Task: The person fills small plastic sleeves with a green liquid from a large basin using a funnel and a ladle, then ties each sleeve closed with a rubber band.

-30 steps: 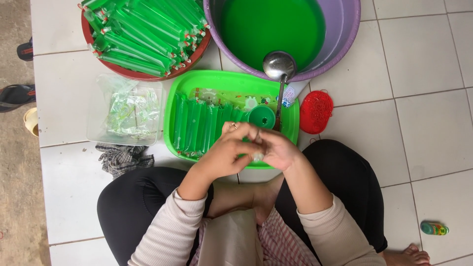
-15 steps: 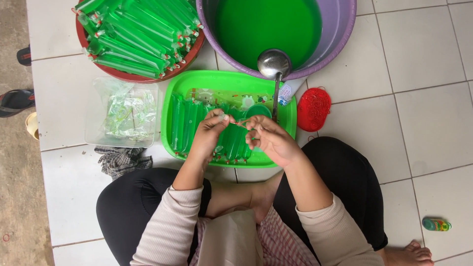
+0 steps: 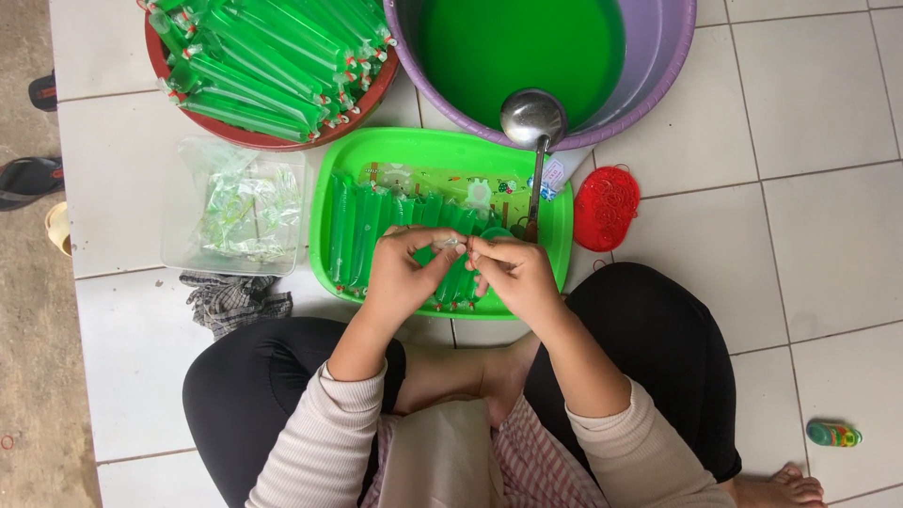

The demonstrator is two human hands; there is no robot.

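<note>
I sit cross-legged on a white tiled floor. My left hand (image 3: 404, 273) and my right hand (image 3: 513, 275) meet over a green tray (image 3: 442, 150), both pinching the end of a thin clear plastic tube bag (image 3: 453, 243). Filled green tube bags (image 3: 362, 230) lie side by side in the tray under my hands. A metal ladle (image 3: 533, 120) rests on the rim of a purple basin (image 3: 658, 56) of green liquid, its handle reaching down into the tray.
A red bowl (image 3: 273, 139) piled with several tied green tubes stands at the upper left. Clear empty bags (image 3: 240, 212) lie left of the tray, a checked cloth (image 3: 230, 303) below them. A red lid of rubber bands (image 3: 607, 207) sits right of the tray. Sandals (image 3: 28, 179) lie at the left edge.
My hands have shifted slightly left and come together over the tray's middle, fingertips now touching around the bag's end. The camera has moved closer.
</note>
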